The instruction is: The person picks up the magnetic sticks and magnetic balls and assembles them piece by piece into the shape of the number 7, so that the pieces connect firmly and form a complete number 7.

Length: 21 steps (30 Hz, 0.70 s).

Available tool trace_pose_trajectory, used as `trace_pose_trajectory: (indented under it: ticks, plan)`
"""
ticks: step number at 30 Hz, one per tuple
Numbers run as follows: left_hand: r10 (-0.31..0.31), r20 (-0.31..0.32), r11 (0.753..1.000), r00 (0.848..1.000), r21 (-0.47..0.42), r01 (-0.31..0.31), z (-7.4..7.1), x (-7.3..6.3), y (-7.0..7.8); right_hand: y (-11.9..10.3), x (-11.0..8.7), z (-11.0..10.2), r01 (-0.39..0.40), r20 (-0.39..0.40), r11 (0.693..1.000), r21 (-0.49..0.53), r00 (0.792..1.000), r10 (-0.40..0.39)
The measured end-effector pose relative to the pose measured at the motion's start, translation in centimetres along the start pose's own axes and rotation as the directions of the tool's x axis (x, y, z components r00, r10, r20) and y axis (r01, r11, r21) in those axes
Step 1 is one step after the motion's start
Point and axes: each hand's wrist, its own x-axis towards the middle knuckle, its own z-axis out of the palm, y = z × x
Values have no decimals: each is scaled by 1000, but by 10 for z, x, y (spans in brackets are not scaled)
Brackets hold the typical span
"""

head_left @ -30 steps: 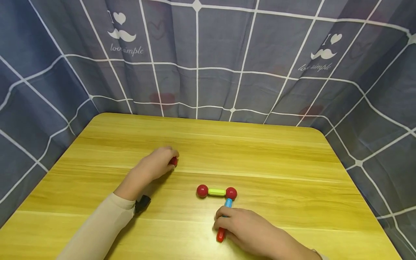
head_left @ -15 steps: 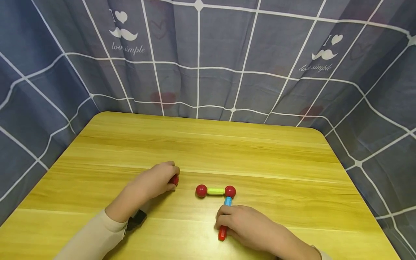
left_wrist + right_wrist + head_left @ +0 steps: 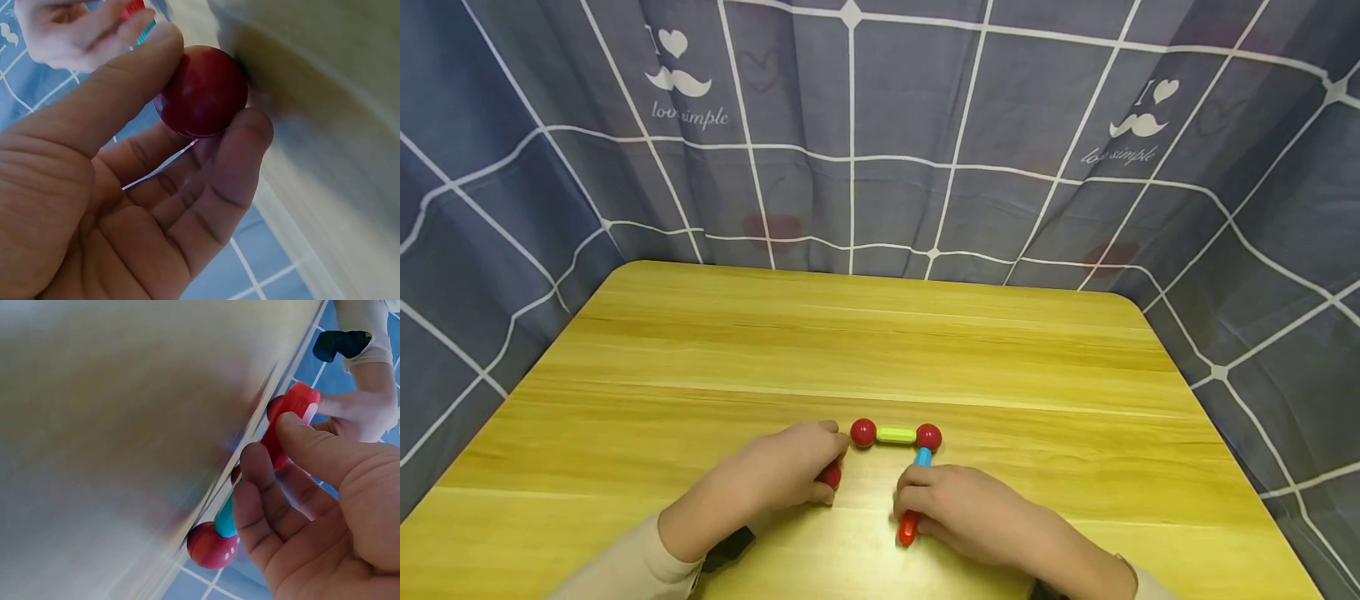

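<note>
My left hand [image 3: 790, 471] pinches a glossy red ball [image 3: 203, 92] between thumb and fingertips, low over the table. Just beyond it lies a second red ball [image 3: 863, 432], joined by a yellow-green rod [image 3: 896, 435] to a third red ball [image 3: 928, 437]. From that third ball a blue rod [image 3: 922, 457] runs toward me, partly covered by my right hand [image 3: 970, 512]. Thumb and fingers of the right hand grip a red rod [image 3: 294, 419], which is in line with the blue one. Where the red and blue rods meet is hidden by the fingers.
The wood-grain table [image 3: 775, 333] has rounded far corners. A grey-blue checked curtain [image 3: 895, 125] hangs behind it and along both sides. A black strap piece [image 3: 727, 550] shows under the left wrist.
My left hand has come toward me and to the right with its red ball, ending beside the joined pieces. My right hand keeps its grip on the red rod, almost in place.
</note>
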Motion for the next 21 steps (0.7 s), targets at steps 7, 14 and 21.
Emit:
trace_pose_trajectory:
  ticks: [7, 14, 21]
  plan:
    - [71, 11, 997, 997, -2, -71, 8, 3, 10, 3, 2, -3, 5, -3, 1000, 1, 1000, -5]
    - [98, 3, 994, 995, -40, -98, 16, 8, 23, 8, 4, -7, 22, -14, 1000, 14, 1000, -22]
    - [75, -9, 992, 997, -98, -76, 21, 6, 34, 13, 8, -8, 5, 2, 999, 32, 1000, -5]
